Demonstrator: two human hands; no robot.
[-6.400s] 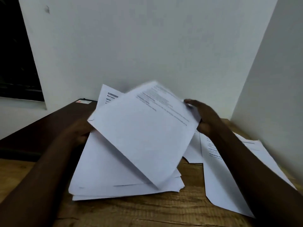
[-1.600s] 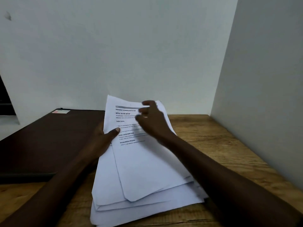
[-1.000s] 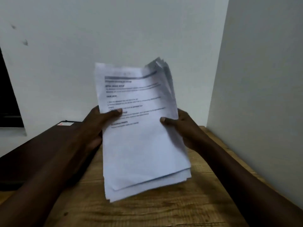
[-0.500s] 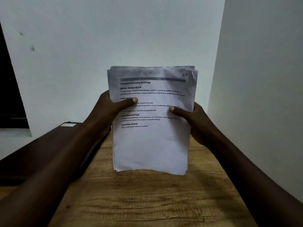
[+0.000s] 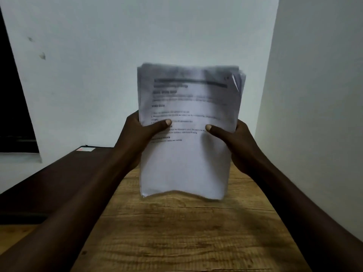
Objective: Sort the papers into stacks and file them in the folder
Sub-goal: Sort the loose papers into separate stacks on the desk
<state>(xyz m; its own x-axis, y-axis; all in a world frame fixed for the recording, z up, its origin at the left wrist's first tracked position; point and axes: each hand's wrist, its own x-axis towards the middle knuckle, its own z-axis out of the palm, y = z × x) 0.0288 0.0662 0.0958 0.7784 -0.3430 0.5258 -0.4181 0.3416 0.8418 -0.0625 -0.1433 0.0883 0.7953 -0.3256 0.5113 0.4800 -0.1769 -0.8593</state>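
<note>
A stack of white printed papers (image 5: 186,163) stands upright in front of me, its bottom edge resting on or just above the wooden table (image 5: 186,232). My left hand (image 5: 141,132) grips the stack's left edge, thumb across the front sheet. My right hand (image 5: 233,140) grips the right edge the same way. The top sheet's text is blurred. A dark brown folder (image 5: 49,183) lies flat on the table to the left, with a small red-and-white label (image 5: 84,149) at its far corner.
A white wall (image 5: 137,46) stands close behind the table and another wall (image 5: 318,114) runs along the right side. A dark window opening (image 5: 11,105) is at the far left.
Both hands gathered the loose sheets from the table, lifted them upright and squared them. In the last half second the stack blurs and its bottom edge buckles slightly against the table.
</note>
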